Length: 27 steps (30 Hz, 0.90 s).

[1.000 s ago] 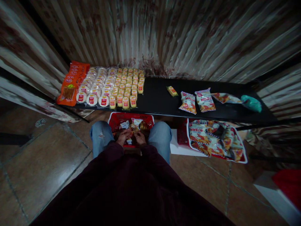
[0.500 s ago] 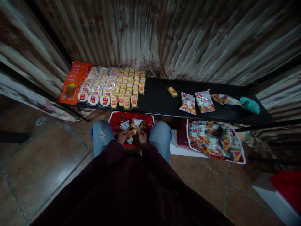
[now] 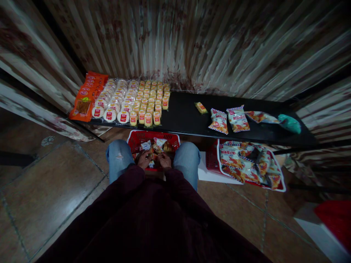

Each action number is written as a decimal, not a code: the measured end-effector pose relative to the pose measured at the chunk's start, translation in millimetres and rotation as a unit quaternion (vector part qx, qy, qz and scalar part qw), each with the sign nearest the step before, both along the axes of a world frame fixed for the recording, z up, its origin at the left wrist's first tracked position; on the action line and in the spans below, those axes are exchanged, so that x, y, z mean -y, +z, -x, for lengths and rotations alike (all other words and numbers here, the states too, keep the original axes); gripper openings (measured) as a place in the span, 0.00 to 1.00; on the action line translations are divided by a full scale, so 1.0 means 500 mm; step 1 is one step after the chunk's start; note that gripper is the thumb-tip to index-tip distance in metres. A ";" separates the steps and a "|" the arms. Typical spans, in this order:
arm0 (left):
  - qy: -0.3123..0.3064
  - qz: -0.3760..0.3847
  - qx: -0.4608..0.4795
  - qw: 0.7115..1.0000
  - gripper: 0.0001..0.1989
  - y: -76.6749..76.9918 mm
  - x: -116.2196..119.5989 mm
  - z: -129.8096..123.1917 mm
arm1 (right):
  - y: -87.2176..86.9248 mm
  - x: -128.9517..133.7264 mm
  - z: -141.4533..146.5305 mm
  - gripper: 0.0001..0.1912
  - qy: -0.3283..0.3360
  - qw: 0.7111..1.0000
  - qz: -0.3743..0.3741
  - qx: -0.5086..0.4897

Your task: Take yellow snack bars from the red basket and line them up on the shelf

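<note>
My left hand (image 3: 144, 160) and my right hand (image 3: 164, 160) are low inside a red plastic basket (image 3: 139, 136) between my knees. The fingers of both are bent inward and close together. Between them is a small patch of orange and yellow wrapping, too dark to name. Around the hands lie loose wrapped snacks, among them a white packet (image 3: 145, 145) and a striped snack bag (image 3: 160, 141). On the black shelf (image 3: 183, 113) above stand rows of small yellow wrapped cakes (image 3: 148, 119) and round white wrapped crackers (image 3: 110, 115).
An orange snack bag (image 3: 83, 106) stands at the shelf's left end. To the right lie one yellow wrapped cake (image 3: 201, 107), striped snack bags (image 3: 238, 118) and a green packet (image 3: 289, 124). A second red basket (image 3: 213, 157) full of snack bags sits beside my right knee. Pleated curtains surround the shelf.
The yellow wrapped cake that showed between my hands is no longer plain to see. Both hands have shifted slightly within the basket, with fingers turned down. The shelf goods are unchanged.
</note>
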<state>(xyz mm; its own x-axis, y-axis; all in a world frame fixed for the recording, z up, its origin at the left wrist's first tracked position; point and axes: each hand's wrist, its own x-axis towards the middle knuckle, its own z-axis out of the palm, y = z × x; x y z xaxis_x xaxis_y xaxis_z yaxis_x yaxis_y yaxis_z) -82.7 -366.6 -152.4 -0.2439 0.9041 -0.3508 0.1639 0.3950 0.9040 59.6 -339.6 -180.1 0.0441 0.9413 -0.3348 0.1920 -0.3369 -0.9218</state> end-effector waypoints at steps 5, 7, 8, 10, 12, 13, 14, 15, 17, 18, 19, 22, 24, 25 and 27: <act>0.008 0.026 0.038 0.999 0.23 -0.006 0.000 -0.007 | 0.016 -0.003 0.005 0.16 -0.045 0.998 0.020 -0.045; 0.017 -0.007 0.040 0.999 0.25 -0.004 -0.003 -0.015 | 0.019 -0.003 0.006 0.17 -0.054 0.996 0.016 -0.075; 0.023 -0.020 0.039 0.999 0.25 -0.001 -0.005 -0.018 | 0.020 -0.002 0.007 0.17 -0.056 0.994 0.012 -0.096; 0.036 -0.038 0.027 0.998 0.26 0.007 -0.011 -0.025 | 0.022 0.000 0.007 0.19 -0.056 0.989 -0.001 -0.140; 0.040 -0.055 0.007 0.998 0.26 0.018 -0.017 -0.029 | 0.025 0.002 0.008 0.21 -0.051 0.984 -0.015 -0.169; 0.039 -0.068 -0.005 0.997 0.26 0.025 -0.019 -0.031 | 0.028 0.003 0.008 0.21 -0.049 0.983 -0.020 -0.178; 0.040 -0.083 -0.018 0.996 0.25 0.033 -0.022 -0.032 | 0.031 0.003 0.008 0.21 -0.046 0.981 -0.024 -0.186; 0.040 -0.097 -0.029 0.994 0.25 0.040 -0.024 -0.034 | 0.035 0.003 0.008 0.22 -0.042 0.980 -0.026 -0.190; 0.045 -0.114 -0.040 0.992 0.25 0.053 -0.028 -0.037 | 0.044 0.003 0.008 0.22 -0.035 0.980 -0.025 -0.193; 0.049 -0.115 -0.040 0.991 0.25 0.059 -0.029 -0.039 | 0.049 0.004 0.008 0.22 -0.033 0.981 -0.024 -0.189; 0.055 -0.114 -0.039 0.991 0.24 0.065 -0.031 -0.041 | 0.055 0.004 0.008 0.22 -0.032 0.982 -0.025 -0.184; 0.072 -0.118 -0.045 0.989 0.18 0.081 -0.035 -0.046 | 0.077 0.005 0.010 0.23 -0.034 0.983 -0.038 -0.178; 0.077 -0.136 -0.064 0.986 0.14 0.093 -0.037 -0.047 | 0.095 0.005 0.014 0.23 -0.039 0.980 -0.046 -0.189; 0.077 -0.146 -0.077 0.983 0.12 0.100 -0.039 -0.048 | 0.105 0.004 0.016 0.23 -0.043 0.978 -0.048 -0.198; 0.076 -0.161 -0.098 0.979 0.09 0.115 -0.043 -0.050 | 0.124 0.002 0.018 0.22 -0.054 0.974 -0.051 -0.216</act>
<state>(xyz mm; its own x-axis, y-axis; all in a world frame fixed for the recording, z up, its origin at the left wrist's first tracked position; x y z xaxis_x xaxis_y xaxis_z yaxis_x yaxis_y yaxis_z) -57.7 -345.2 -95.0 -0.4183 0.9082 0.0135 0.3083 0.1280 0.9426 50.4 -340.8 -118.3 0.0200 0.9683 -0.2489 -0.2526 -0.2360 -0.9383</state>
